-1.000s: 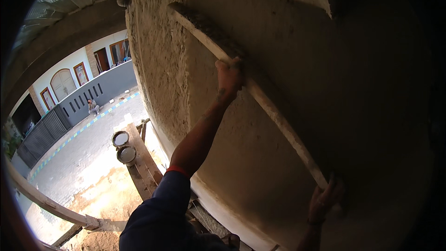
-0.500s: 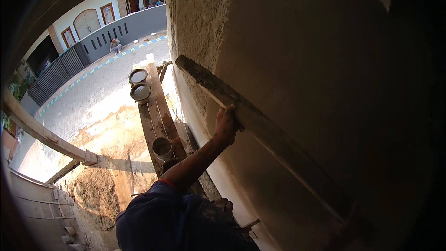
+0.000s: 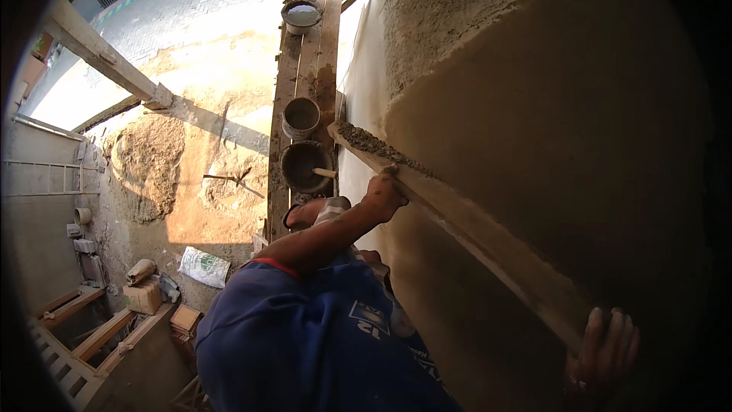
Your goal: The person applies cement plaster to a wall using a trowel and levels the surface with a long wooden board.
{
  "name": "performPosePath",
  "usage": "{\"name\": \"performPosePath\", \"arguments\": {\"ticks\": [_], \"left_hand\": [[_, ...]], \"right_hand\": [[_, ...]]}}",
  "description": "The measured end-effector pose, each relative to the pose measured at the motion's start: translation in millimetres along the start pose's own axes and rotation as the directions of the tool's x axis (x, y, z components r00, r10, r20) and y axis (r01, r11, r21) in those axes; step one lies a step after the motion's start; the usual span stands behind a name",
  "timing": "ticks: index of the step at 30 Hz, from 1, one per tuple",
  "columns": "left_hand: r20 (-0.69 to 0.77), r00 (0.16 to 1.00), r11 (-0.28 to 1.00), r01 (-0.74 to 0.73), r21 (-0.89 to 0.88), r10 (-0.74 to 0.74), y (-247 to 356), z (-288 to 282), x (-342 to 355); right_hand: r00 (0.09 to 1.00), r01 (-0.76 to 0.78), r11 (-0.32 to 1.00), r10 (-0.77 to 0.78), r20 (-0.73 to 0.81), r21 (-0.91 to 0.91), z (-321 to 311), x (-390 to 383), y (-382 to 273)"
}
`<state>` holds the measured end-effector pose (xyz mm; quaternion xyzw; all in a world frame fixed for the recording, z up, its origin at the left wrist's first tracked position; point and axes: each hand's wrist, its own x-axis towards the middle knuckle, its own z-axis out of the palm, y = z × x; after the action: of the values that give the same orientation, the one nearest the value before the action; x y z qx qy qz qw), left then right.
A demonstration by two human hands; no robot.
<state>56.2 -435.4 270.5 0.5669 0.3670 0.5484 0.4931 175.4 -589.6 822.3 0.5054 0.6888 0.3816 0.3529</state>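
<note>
A long wooden straightedge (image 3: 488,248) slants across the plastered wall (image 3: 534,107), its upper end to the left and its lower end to the right. Wet mortar (image 3: 385,147) is heaped along the top edge near the upper end. My left hand (image 3: 383,194) is closed round the board a little below that heap. Near the lower end, my right hand (image 3: 608,347) grips the board with its fingers over the face. Behind the straightedge the wall looks smooth and dark; higher up there is a rough patch (image 3: 450,19) of coarser plaster.
To my left runs a narrow plank platform (image 3: 328,69). On it stand a bucket (image 3: 301,116), a mortar tub (image 3: 301,166) with a wooden handle, and two more buckets farther off. A timber beam (image 3: 107,53), sand pile (image 3: 149,164) and white sack (image 3: 204,268) are beyond.
My view has tilted downward, bringing the mortar tub and sack into sight. The straightedge is lower against the wall, below the rough patch's edge. Both hands keep hold of it.
</note>
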Motion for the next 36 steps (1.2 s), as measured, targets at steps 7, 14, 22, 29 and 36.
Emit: {"name": "performPosePath", "arguments": {"ticks": [7, 14, 22, 29, 36], "left_hand": [[0.104, 0.573, -0.037, 0.127, -0.991, -0.813, -33, -51, -16], [-0.065, 0.181, 0.052, -0.077, -0.996, -0.981, -122, -69, -12], [0.032, 0.407, -0.079, -0.1, -0.992, -0.913, -58, -81, -24], [-0.601, 0.626, 0.759, 0.649, 0.049, -0.496, 57, -84, -4], [-0.087, 0.941, 0.878, 0.335, 0.343, -0.326, 28, -97, 6]], "right_hand": [[0.958, 0.266, 0.958, -0.274, 0.08, 0.104, -5, 128, -81], [0.828, 0.559, 0.825, -0.561, 0.005, 0.079, -3, 237, -196], [0.79, 0.608, 0.782, -0.613, -0.009, 0.135, -5, 241, -174], [0.799, 0.6, 0.798, -0.601, -0.002, 0.063, 7, 241, -168], [0.801, 0.595, 0.803, -0.595, 0.058, 0.032, -12, 236, -143]]}}
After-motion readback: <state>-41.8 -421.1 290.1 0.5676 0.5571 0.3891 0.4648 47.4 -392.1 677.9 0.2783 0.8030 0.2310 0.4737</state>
